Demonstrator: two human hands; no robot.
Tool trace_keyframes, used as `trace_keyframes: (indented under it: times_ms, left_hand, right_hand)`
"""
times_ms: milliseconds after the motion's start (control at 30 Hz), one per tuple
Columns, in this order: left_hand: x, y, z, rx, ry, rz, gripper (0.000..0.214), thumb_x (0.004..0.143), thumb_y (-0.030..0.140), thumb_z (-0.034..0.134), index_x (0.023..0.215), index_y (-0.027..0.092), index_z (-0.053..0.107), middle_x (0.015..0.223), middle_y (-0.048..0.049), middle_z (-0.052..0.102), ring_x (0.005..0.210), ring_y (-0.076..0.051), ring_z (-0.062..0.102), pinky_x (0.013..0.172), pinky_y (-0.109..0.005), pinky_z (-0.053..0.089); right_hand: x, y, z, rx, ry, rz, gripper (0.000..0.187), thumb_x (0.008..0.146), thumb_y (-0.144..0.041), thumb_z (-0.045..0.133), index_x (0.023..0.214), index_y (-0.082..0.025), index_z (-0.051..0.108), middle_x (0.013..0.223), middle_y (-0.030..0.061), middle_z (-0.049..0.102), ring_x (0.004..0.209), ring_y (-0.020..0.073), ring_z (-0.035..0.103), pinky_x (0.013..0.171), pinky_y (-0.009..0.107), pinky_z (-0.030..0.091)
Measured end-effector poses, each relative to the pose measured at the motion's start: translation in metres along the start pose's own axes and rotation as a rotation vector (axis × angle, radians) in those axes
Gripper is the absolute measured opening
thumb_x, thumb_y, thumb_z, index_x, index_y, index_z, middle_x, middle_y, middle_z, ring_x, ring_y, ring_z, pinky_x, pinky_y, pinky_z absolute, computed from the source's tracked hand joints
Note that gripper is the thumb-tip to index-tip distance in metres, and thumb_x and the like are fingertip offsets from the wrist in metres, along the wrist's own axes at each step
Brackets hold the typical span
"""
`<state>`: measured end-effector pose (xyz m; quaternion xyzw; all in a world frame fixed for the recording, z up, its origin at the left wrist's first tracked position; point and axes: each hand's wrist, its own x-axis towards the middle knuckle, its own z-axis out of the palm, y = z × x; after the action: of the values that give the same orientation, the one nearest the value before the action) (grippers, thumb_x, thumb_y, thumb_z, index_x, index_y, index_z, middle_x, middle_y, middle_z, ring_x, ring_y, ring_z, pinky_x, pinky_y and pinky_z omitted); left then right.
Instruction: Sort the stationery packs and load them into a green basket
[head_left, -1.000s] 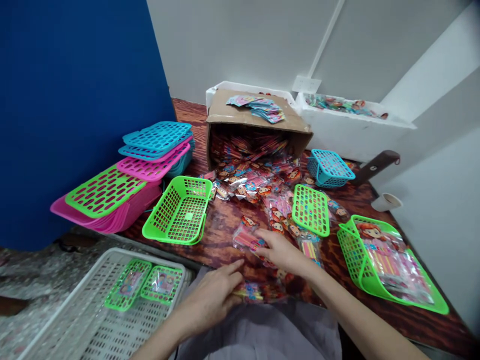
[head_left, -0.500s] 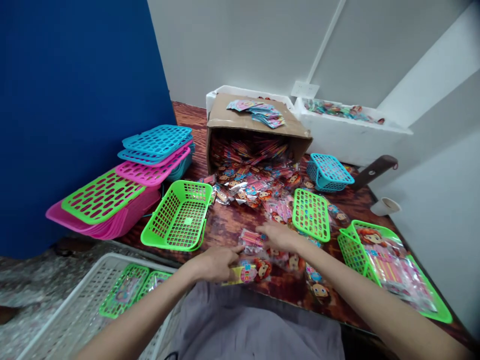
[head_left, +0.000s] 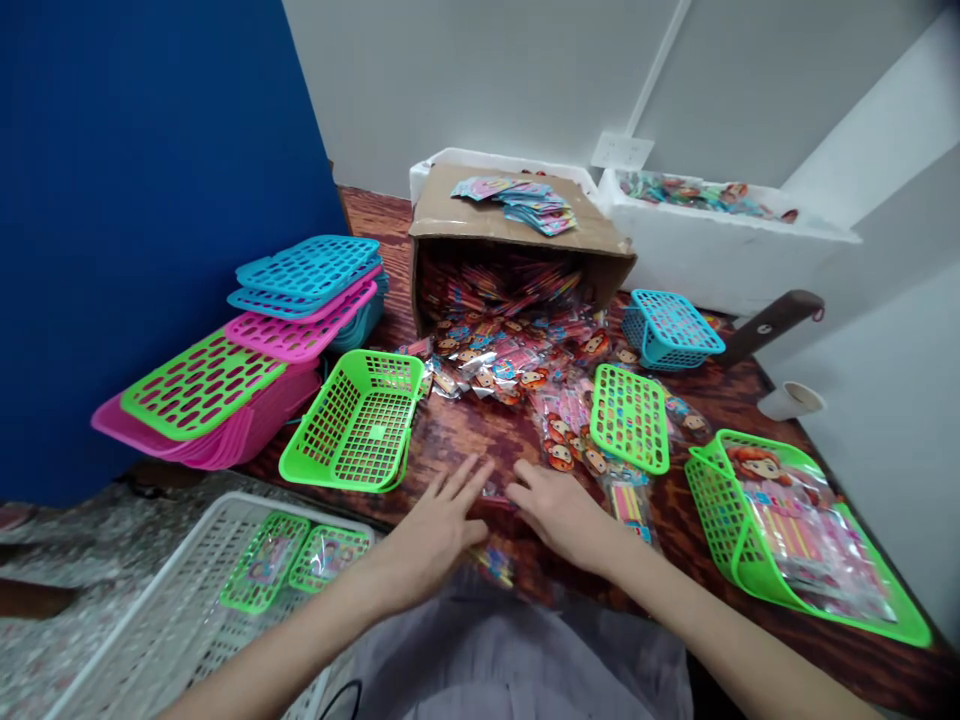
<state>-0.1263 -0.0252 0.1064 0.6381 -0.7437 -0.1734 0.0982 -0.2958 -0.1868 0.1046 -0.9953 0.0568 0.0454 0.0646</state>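
Note:
My left hand (head_left: 441, 528) is open above the wooden table, its fingers spread and pointing away from me. My right hand (head_left: 564, 508) is curled, with its fingertips down on the edge of a small clear packet with pink sticks (head_left: 496, 496), mostly hidden between the two hands. A blurred yellow packet (head_left: 495, 566) lies at the table's front edge, just below my left hand. Right of my right hand lie another packet with pink and yellow sticks (head_left: 627, 503) and several doll-printed packets (head_left: 566, 445).
A cardboard box (head_left: 517, 215) on its side spills packets. Left are a green basket (head_left: 300, 470) and stacked pink baskets (head_left: 255, 425). Right are a green lid (head_left: 630, 415), a filled green basket (head_left: 709, 500), a blue basket (head_left: 664, 350) and a paper cup (head_left: 791, 402). A white crate (head_left: 202, 520) stands below left.
My left hand has opened and lifted off the yellow packet, which has shifted and blurred. My right hand has come down closer to me, its fingers curling. The view has shifted slightly.

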Motion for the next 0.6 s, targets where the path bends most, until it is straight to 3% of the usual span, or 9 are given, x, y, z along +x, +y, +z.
trace_keyframes:
  times_ms: [67,100,200,267,333,400,500,600]
  left_hand:
    - [0.009,-0.002,-0.001,-0.031,-0.092,0.011,0.009,0.093,0.018,0.058,0.096,0.018,0.067,0.142,-0.0145,0.049,0.127,-0.031,0.054,0.103,-0.045,0.045]
    - [0.013,-0.004,-0.003,-0.048,-0.125,0.007,0.01,0.093,0.02,0.057,0.097,0.019,0.066,0.128,-0.0113,0.057,0.112,-0.027,0.062,0.094,-0.038,0.05]
    - [0.019,-0.006,-0.008,-0.075,-0.15,0.012,0.008,0.093,0.02,0.057,0.094,0.021,0.065,0.109,-0.0047,0.059,0.094,-0.02,0.063,0.081,-0.029,0.049]
    - [0.02,-0.006,-0.01,-0.091,-0.139,0.026,0.007,0.094,0.021,0.057,0.093,0.021,0.064,0.11,-0.0034,0.058,0.095,-0.019,0.062,0.08,-0.028,0.047]
    - [0.021,-0.003,-0.009,-0.103,-0.141,0.029,0.007,0.095,0.022,0.057,0.094,0.023,0.063,0.109,-0.0025,0.057,0.095,-0.018,0.061,0.079,-0.027,0.046]
    - [0.024,0.002,-0.007,-0.105,-0.143,0.027,0.007,0.096,0.024,0.057,0.095,0.023,0.063,0.106,-0.0023,0.055,0.095,-0.018,0.06,0.078,-0.027,0.045]
    - [0.029,0.008,-0.002,-0.086,-0.141,0.035,0.006,0.096,0.025,0.058,0.095,0.023,0.064,0.104,-0.0028,0.054,0.094,-0.018,0.059,0.077,-0.027,0.045]
    - [0.03,0.013,0.002,-0.055,-0.105,0.041,0.007,0.096,0.027,0.058,0.096,0.023,0.064,0.103,-0.0028,0.053,0.09,-0.017,0.058,0.073,-0.027,0.043]
  right_hand:
    - [-0.001,0.0,0.001,0.035,-0.002,0.022,0.014,0.097,-0.022,0.051,0.105,-0.017,0.062,0.105,0.0085,0.061,0.093,0.0221,0.061,0.08,0.034,0.049]
    - [-0.004,0.002,0.002,0.055,-0.011,0.056,0.021,0.095,-0.025,0.057,0.114,-0.017,0.061,0.108,0.0091,0.062,0.098,0.0243,0.061,0.084,0.037,0.05]
    - [-0.023,0.017,0.006,0.12,-0.092,0.229,0.071,0.081,-0.028,0.075,0.143,-0.017,0.044,0.124,0.0146,0.061,0.116,0.0334,0.056,0.096,0.048,0.047]
    - [-0.039,0.029,0.009,0.185,-0.166,0.349,0.086,0.075,-0.017,0.075,0.151,-0.016,0.034,0.133,0.018,0.057,0.122,0.0361,0.054,0.098,0.049,0.047]
    - [-0.051,0.038,0.012,0.28,-0.189,0.431,0.078,0.076,-0.005,0.062,0.149,-0.015,0.038,0.134,0.0182,0.055,0.12,0.0337,0.056,0.098,0.047,0.048]
    - [-0.056,0.041,0.015,0.421,-0.132,0.451,0.068,0.074,0.0,0.052,0.141,-0.014,0.048,0.131,0.0162,0.058,0.118,0.0294,0.059,0.1,0.044,0.047]
    - [-0.052,0.038,0.02,0.632,0.008,0.424,0.059,0.072,-0.003,0.057,0.13,-0.014,0.054,0.129,0.0135,0.061,0.122,0.0262,0.057,0.107,0.04,0.042]
    - [-0.049,0.035,0.027,0.718,0.114,0.46,0.062,0.074,-0.006,0.059,0.135,-0.015,0.05,0.135,0.013,0.059,0.125,0.0253,0.055,0.109,0.041,0.041]
